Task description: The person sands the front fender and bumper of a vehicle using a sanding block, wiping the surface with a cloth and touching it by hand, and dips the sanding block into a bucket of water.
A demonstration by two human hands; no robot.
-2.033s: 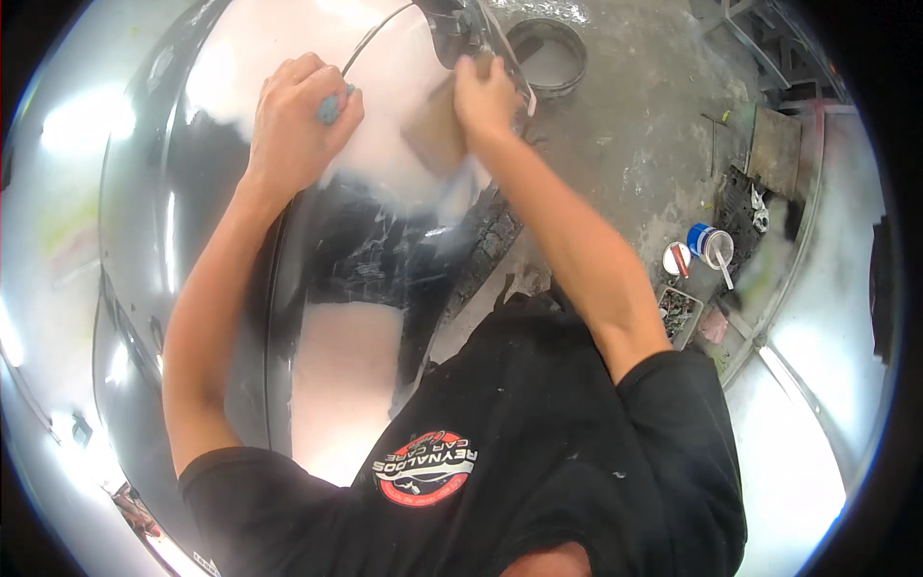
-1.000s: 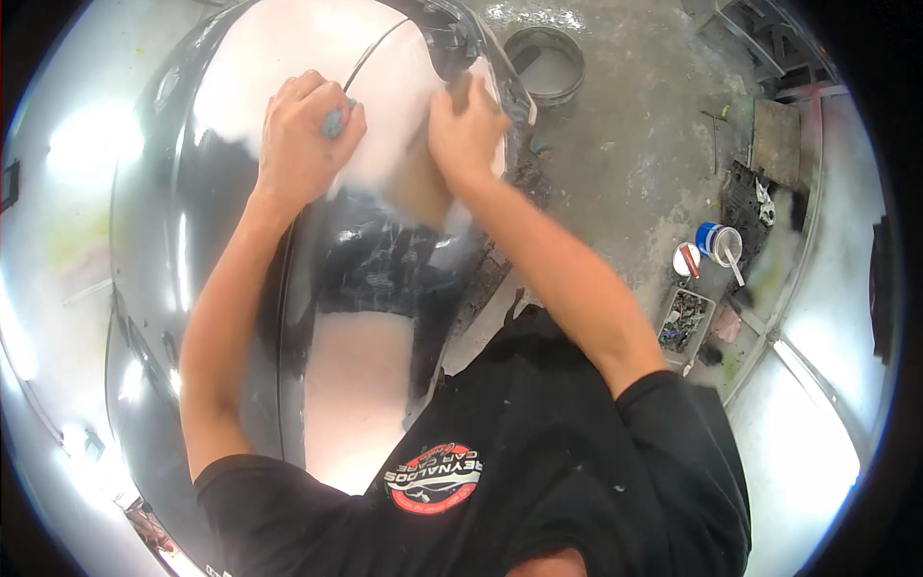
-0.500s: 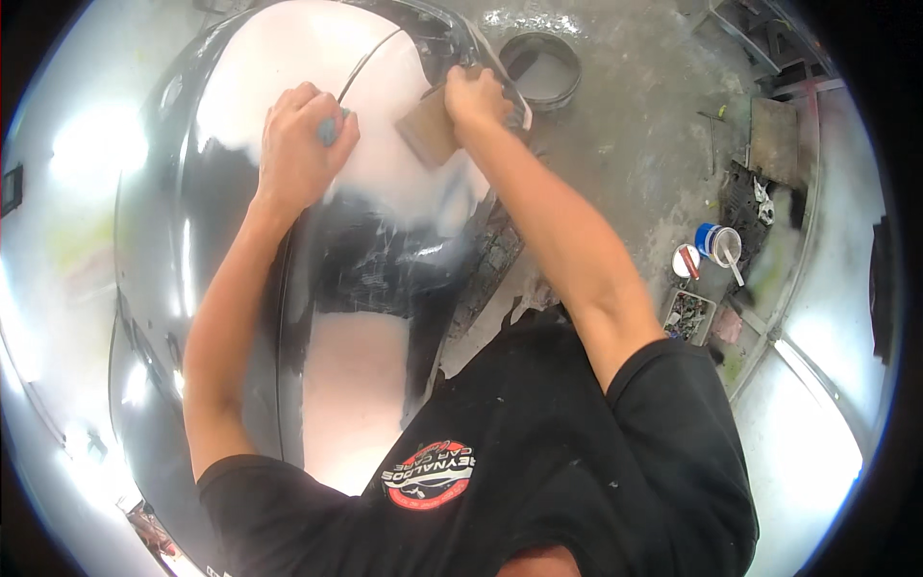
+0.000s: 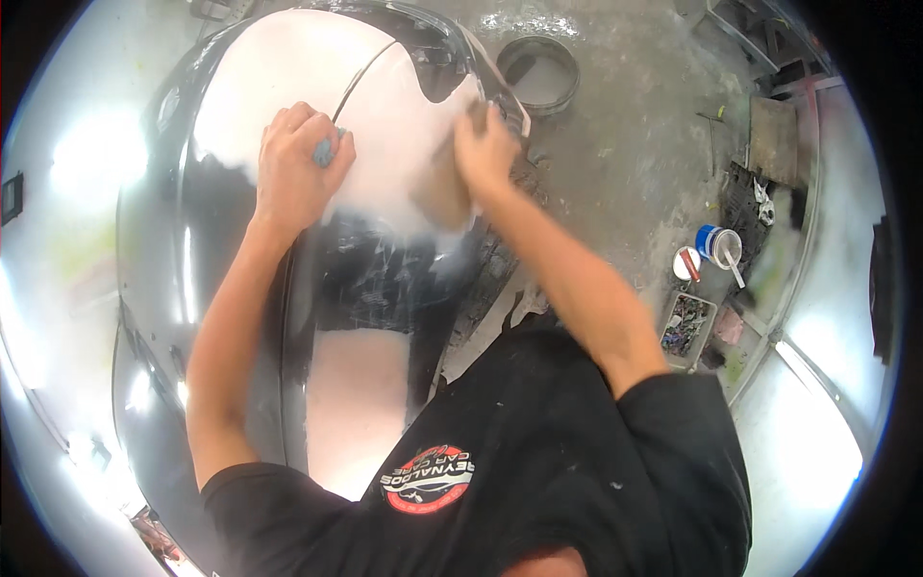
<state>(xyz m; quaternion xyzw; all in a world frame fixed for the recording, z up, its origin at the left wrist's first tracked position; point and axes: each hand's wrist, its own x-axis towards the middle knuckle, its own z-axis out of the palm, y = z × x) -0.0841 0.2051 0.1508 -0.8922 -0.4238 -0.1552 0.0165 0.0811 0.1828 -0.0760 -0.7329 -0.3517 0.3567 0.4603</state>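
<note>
Car bodywork (image 4: 365,288), dark and curved, lies before the person, left of centre, with both hands on or just over it. A broad pale patch (image 4: 298,67) covers its upper part, and a smaller rectangular pale patch (image 4: 358,385) lies nearer the body. The band between them is dark and scuffed with light streaks; the upper patch fades into it, so the surface looks partly worked, with blending apparently unfinished. How smooth it is, I cannot tell.

The left hand (image 4: 291,168) has its fingers curled around a bluish wad (image 4: 325,152). The right hand (image 4: 486,149), blurred, has its fingers clamped over the edge of a brown flat block (image 4: 442,197) lying on the pale area.

A thin dark seam (image 4: 361,82) runs upward from near the wad, and a dark recess (image 4: 437,72) cuts into the upper right. The right hand is close to the bodywork's right edge; beyond is floor (image 4: 625,144), with a round tub (image 4: 575,82) near the upper corner. Between the hands, pale surface leaves room for strokes; toward the black shirt (image 4: 538,423), space tightens.
</note>
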